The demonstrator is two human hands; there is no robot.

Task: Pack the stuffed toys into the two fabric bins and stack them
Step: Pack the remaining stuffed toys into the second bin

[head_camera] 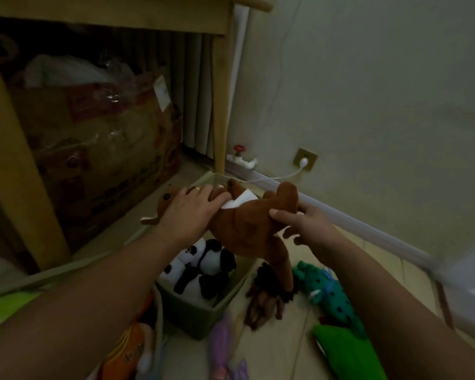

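Dim floor, both hands [188,207] [299,223] gripping brown plush [247,226] above bin [203,311]; no legible writing

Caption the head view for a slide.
Both hands, left and right, hold a brown stuffed toy above a fabric bin containing pandas.

A dim room in a home: stuffed toys [329,294] litter the tiled floor [291,349] beside a wooden table leg [220,105], near a wall socket [305,159] and a red-handled radiator valve [239,149].
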